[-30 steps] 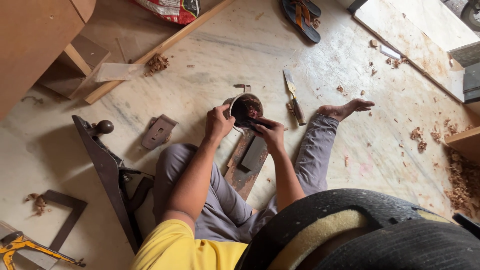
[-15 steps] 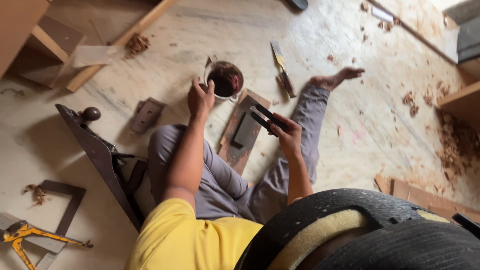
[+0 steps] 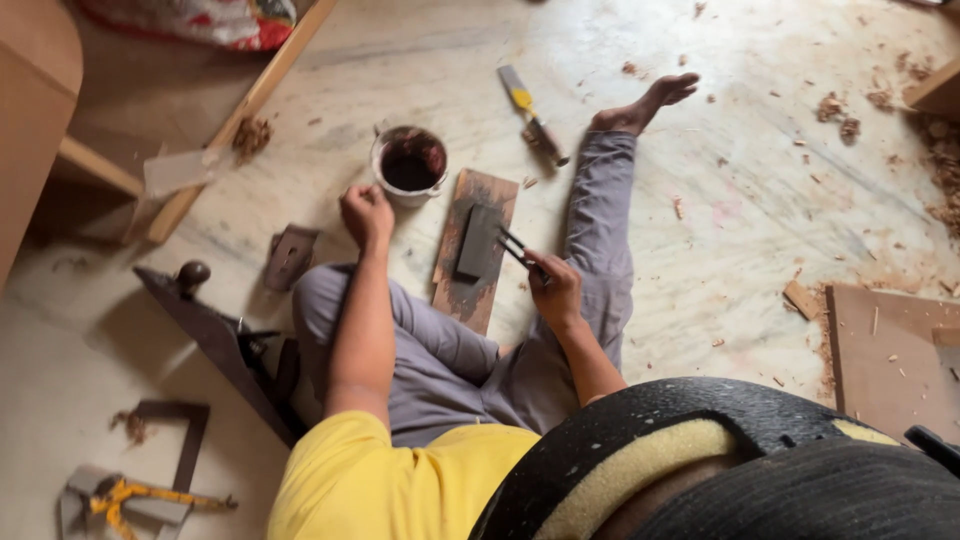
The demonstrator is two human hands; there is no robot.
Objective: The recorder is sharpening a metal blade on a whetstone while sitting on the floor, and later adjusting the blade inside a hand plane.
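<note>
Person sits on floor. Right hand [image 3: 556, 290] grips a thin dark blade [image 3: 514, 247], tip at the edge of a grey stone [image 3: 479, 241] lying on a stained board [image 3: 470, 290] between the legs. Left hand [image 3: 366, 213] curled shut, empty, just beside a cup [image 3: 409, 163] of dark liquid. Chisel [image 3: 531, 113] lies beyond, well apart.

We see a pale, smooth stone floor [image 3: 300, 150] strewn with rough wood shavings [image 3: 250, 135]. The board [image 3: 475, 250] is stained, matt wood; the stone [image 3: 480, 240] on it looks dull grey. The metal tin [image 3: 408, 165] holds glossy dark liquid. The trousers [image 3: 450, 350] are soft grey cloth.
</note>
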